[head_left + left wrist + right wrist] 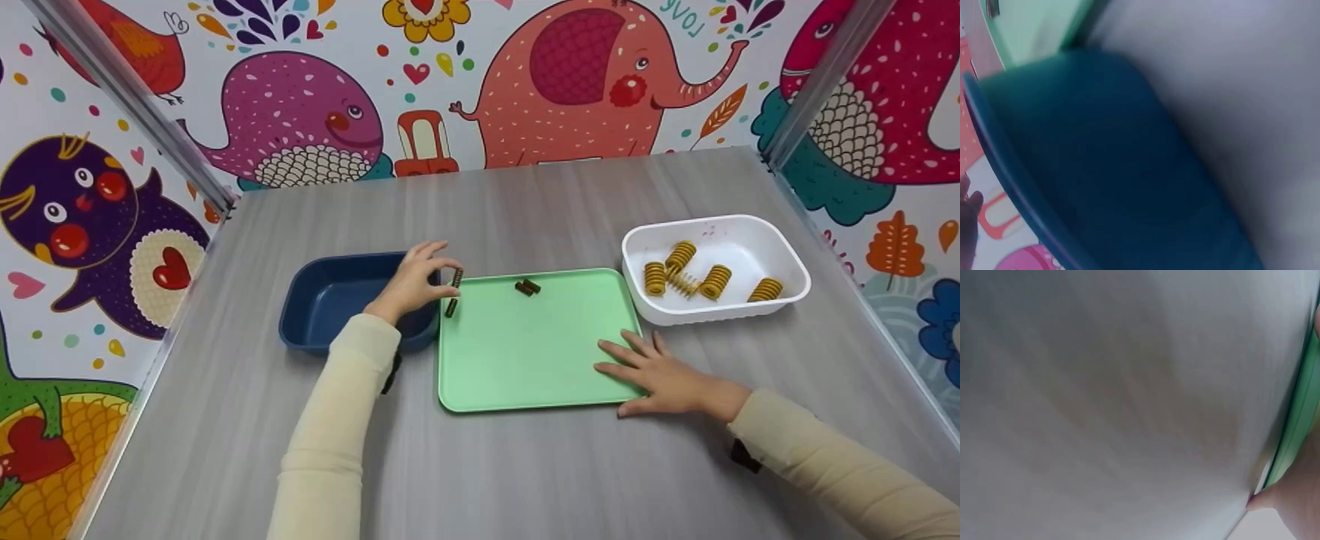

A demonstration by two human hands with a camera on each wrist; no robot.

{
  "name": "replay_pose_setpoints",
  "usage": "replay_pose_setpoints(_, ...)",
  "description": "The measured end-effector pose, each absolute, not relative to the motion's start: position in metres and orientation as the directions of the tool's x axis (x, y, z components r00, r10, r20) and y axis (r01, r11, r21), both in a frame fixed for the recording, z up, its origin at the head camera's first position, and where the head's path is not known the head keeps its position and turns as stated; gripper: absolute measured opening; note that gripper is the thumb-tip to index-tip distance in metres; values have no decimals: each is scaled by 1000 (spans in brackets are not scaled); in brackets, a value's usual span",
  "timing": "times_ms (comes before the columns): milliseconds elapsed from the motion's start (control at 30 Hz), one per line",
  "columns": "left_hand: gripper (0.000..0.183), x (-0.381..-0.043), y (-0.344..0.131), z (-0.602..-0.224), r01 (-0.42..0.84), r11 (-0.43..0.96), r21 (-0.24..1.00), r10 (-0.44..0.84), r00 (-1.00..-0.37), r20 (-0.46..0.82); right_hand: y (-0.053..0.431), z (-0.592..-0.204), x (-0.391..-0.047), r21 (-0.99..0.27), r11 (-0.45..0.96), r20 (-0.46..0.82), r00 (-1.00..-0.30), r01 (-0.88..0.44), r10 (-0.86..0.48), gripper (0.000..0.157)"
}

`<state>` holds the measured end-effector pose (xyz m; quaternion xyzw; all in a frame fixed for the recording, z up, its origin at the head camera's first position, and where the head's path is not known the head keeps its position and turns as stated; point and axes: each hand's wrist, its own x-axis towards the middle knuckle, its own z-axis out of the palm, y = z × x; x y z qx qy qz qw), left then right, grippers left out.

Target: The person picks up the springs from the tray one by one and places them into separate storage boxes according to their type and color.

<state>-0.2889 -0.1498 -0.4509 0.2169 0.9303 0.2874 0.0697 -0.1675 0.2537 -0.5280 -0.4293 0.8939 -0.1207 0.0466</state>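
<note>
My left hand (415,283) is at the right rim of the blue bin (304,334), pinching a dark, narrow coil spring (457,277) between thumb and forefinger. Just below the fingertips, a dark coil piece (451,307) shows at the left edge of the green tray (540,345); whether it belongs to the held spring is unclear. Two short dark springs (527,287) lie near the tray's far edge. With fingers spread, my right hand (667,380) rests on the tray's right front corner. The left wrist view shows mostly the bin's outer wall (1112,163).
A white bin (795,281) at the right holds several yellow coil springs (716,281) and a thinner wire spring (684,283). Both bins and the tray stand on a grey wood-grain table (487,472). Panels with cartoon animals (570,90) enclose its back and sides.
</note>
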Motion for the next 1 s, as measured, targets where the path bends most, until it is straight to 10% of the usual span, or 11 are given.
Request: replay_pose_setpoints(1000, 38, -281, -228, -481, 303, 854, 424, 386, -914, -125, 253, -527, -167, -285, 607, 4, -634, -742, -774, 70)
